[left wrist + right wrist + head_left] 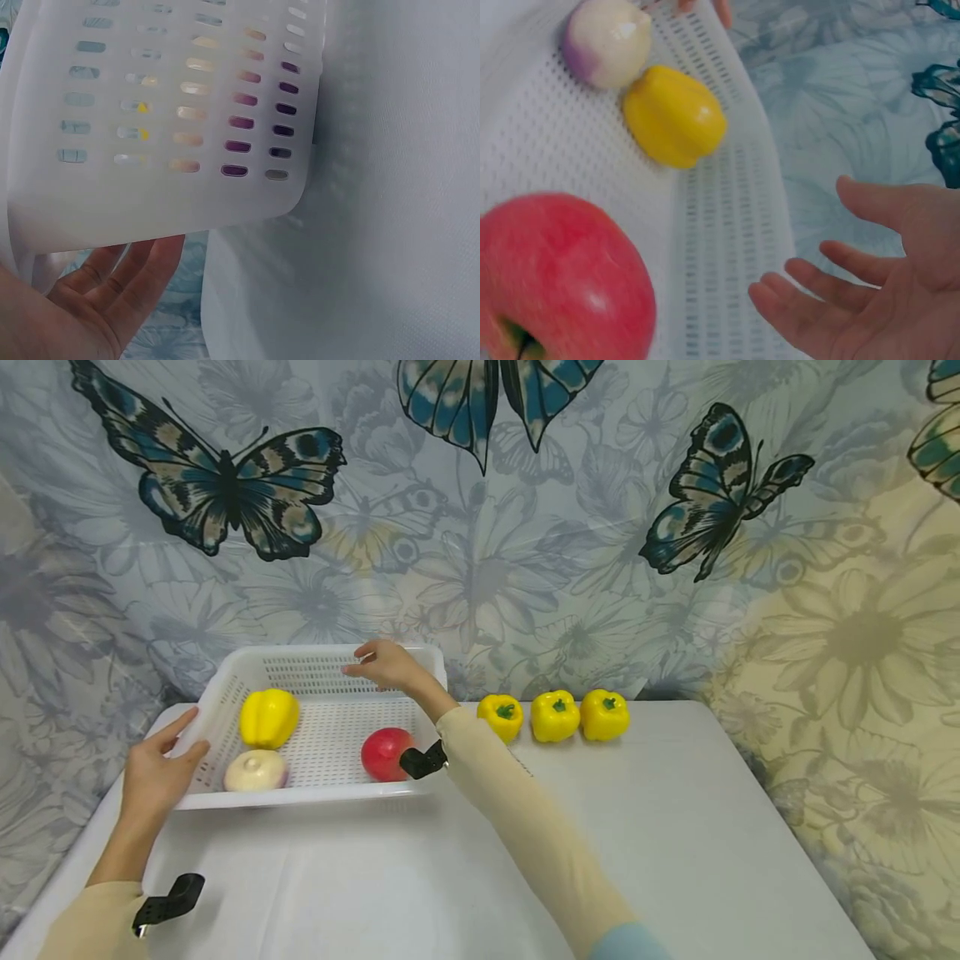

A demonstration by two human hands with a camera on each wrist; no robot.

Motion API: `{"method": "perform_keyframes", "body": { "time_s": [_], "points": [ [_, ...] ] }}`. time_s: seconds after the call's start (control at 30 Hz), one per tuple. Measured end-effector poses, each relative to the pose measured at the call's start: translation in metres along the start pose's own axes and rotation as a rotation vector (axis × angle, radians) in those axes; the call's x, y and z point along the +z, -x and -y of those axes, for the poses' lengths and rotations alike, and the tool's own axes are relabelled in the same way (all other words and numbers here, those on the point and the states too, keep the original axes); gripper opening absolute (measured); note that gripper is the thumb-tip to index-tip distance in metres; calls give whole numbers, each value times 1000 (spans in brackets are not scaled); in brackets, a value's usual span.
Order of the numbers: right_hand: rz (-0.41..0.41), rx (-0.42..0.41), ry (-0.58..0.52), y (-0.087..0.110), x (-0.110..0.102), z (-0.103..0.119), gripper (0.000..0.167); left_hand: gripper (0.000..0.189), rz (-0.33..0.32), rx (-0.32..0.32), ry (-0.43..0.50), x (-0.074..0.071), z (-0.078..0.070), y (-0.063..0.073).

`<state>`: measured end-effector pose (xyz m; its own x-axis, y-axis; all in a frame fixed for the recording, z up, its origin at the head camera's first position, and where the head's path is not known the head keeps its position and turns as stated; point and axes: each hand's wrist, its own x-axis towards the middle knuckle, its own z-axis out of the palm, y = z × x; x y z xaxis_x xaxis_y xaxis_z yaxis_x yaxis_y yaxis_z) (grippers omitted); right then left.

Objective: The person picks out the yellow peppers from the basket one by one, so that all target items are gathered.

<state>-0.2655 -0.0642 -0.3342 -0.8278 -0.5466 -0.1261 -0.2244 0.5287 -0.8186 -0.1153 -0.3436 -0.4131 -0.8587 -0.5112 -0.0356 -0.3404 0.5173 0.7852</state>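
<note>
A white perforated plastic basket (322,795) holds a yellow bell pepper (268,719), a white and purple turnip (256,770) and a red apple (386,754). My left hand (156,775) is at the basket's left end, its fingers extended along the outer wall; in the left wrist view those fingers (142,281) show beside the basket wall (150,210). Over the basket's back right rim hovers my right hand (386,665), its fingers spread and nothing between them. From the right wrist, the same hand (877,277) appears with the apple (566,277) below left.
Three yellow bell peppers stand in a row right of the basket: the left one (501,717), the middle one (554,717) and the right one (604,716). A white table (675,827) carries everything. Behind it hangs a butterfly-patterned cloth (510,552).
</note>
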Motion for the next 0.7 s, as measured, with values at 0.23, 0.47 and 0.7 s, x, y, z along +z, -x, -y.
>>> {"method": "perform_keyframes", "body": {
  "time_s": [0.23,0.47,0.7],
  "points": [
    [27,100,-102,-10,31,1,53,58,24,-6,4,-4,-1,1],
    [9,205,-247,-18,59,3,56,57,11,11,14,-5,-1,1],
    [-11,273,-305,-23,78,7,57,57,10,34,36,-2,-2,0]
  ]
}}
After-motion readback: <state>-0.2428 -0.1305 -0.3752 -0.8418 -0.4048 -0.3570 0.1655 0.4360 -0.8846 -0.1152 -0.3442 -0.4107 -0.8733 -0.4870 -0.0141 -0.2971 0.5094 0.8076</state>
